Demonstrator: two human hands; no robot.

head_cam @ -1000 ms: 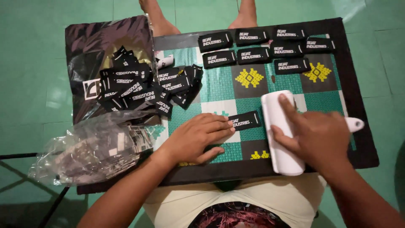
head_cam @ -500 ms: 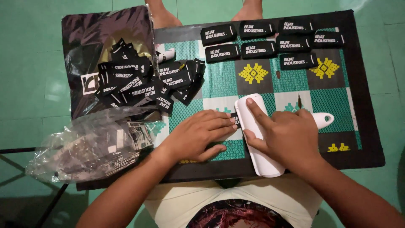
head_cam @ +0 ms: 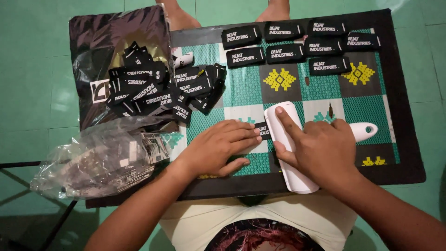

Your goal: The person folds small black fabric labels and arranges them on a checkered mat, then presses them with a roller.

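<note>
Most of the black label (head_cam: 263,130) under my hands is hidden: only a small strip shows between my left fingertips and the white roller (head_cam: 289,148). My right hand (head_cam: 320,153) covers the middle of that roller, and its white handle (head_cam: 364,131) pokes out past my knuckles toward the right edge of the tabletop (head_cam: 409,139). My torso and forearms are cut off at the bottom of the view.

At the left edge lies a crumpled clear plastic bag (head_cam: 100,160); it holds more small dark pieces, too blurred through the plastic to make out. Behind it, at the far left corner, a dark glossy bag (head_cam: 116,42) lies flat with a loose heap of black labels (head_cam: 160,90) spilling off it onto the checked green cloth (head_cam: 325,88). Along the far edge, eight more labels are laid out in two neat rows (head_cam: 297,42).

My left hand (head_cam: 220,148) lies flat, fingers together, pressing the label down near the front edge at the middle. My right hand rests spread on the roller, index finger stretched along it, just beside the left fingertips.
</note>
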